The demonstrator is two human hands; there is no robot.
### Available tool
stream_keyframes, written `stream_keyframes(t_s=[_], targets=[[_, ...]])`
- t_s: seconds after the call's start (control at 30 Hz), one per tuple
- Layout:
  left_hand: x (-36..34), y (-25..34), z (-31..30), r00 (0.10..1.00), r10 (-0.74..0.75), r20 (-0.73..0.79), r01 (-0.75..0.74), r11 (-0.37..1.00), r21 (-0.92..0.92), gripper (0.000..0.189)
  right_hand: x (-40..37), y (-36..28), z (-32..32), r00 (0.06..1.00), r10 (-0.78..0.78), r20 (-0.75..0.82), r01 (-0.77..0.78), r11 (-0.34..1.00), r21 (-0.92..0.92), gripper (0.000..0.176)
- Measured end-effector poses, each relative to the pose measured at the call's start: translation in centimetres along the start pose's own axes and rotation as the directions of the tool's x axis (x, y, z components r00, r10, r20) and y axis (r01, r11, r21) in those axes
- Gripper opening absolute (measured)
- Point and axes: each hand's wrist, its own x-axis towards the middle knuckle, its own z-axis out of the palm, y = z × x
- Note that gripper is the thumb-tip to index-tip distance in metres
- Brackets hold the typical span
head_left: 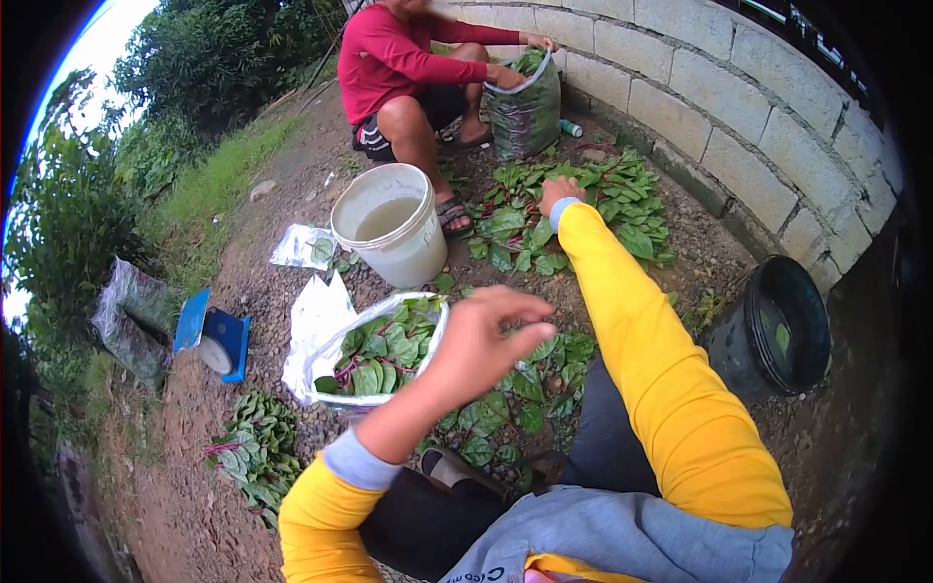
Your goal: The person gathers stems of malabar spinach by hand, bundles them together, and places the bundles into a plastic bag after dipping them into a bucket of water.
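My right hand (562, 194) reaches forward to a spread pile of Malabar spinach (622, 199), broad green leaves on purple-red stems. Its fingers are bent down among the stems. In mid-air, nearer to me, my left hand (486, 340) is empty, its thumb and fingers apart. Just left of that hand stands a white-rimmed plastic bag (321, 340), its mouth wide, with spinach leaves inside. Below and right of my left hand, more loose leaves (530, 389) lie on the ground by my feet.
A person in a red shirt (398, 53) handles a full bag of greens (528, 117) by the block wall (700, 97). A white bucket (403, 248) holds cloudy water. A dark bucket (743, 335) stands right. A blue scale (228, 340), a spinach bundle (255, 452) and a filled bag (136, 316) are left.
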Motion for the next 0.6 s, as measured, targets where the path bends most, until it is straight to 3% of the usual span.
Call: stream_keyframes(t_s=[0.03,0.07,0.1,0.2,0.37,0.43,0.53,0.6], targets=[[0.9,1.0,2.2,0.971,0.238,-0.029,-0.235,0.969,0.080,0.026,0.5,0.4,-0.6,0.996,-0.009,-0.083,0.011,1.000,0.023,0.041],[1.5,1.9,4.4,0.947,0.318,-0.038,-0.315,0.946,0.081,0.026,1.7,1.0,-0.8,0.994,0.025,-0.109,-0.024,1.000,0.011,0.038],[1.6,5.2,8.5,0.914,0.384,-0.127,-0.389,0.921,-0.015,0.025,0.9,5.7,-2.9,0.990,0.020,-0.139,-0.038,0.991,-0.128,0.037],[2.1,7.0,10.6,0.892,0.429,-0.144,-0.428,0.903,0.035,0.022,1.7,7.8,-5.8,0.966,-0.037,-0.256,-0.010,0.984,-0.180,0.029],[2.1,8.3,11.2,0.897,0.422,-0.130,-0.425,0.905,-0.002,0.018,3.5,14.1,-12.0,0.948,0.242,-0.206,-0.262,0.962,-0.072,0.034],[2.1,8.3,12.0,0.885,0.446,-0.135,-0.453,0.891,-0.027,0.017,10.1,19.9,-10.6,0.920,0.213,-0.328,-0.268,0.954,-0.134,0.043],[2.7,8.8,13.2,0.879,0.455,-0.143,-0.463,0.886,-0.025,0.012,8.9,20.4,-13.0,0.888,0.281,-0.363,-0.312,0.950,-0.029,0.042],[2.9,9.5,13.4,0.896,0.417,-0.150,-0.431,0.899,-0.077,0.010,8.7,20.9,-14.3,0.920,0.248,-0.302,-0.250,0.968,0.035,0.040]])
